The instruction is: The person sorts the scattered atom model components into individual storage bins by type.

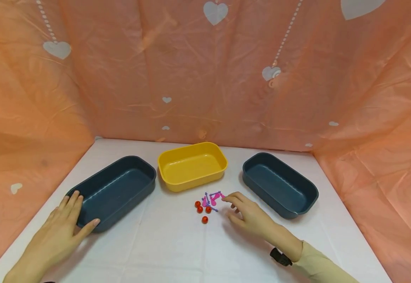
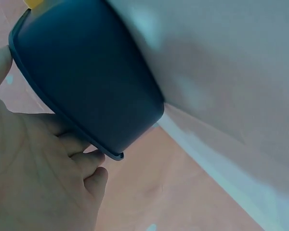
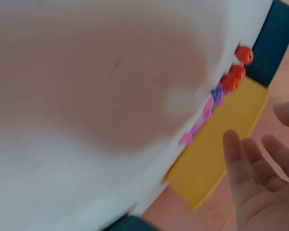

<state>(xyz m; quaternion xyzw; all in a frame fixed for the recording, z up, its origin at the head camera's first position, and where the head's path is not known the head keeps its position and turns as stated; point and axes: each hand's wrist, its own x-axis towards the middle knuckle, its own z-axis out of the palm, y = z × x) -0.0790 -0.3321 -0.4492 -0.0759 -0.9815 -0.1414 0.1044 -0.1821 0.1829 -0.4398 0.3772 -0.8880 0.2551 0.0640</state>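
My left hand rests on the near-left end of a dark blue bin. Its fingers lie nearly straight over the rim, with the thumb on the front side; the left wrist view shows the palm by the bin's outer wall. My right hand hovers, fingers loosely bent, just right of a small pile. In that pile are pink pieces and thin purple pins with knobbed ends. Several round red beads lie at its near-left side. Between the right hand's fingers nothing is visible.
Behind the pile stands a yellow bin. A second dark blue bin is at the right, beyond the right hand. The white-covered table is enclosed by orange cloth with hearts.
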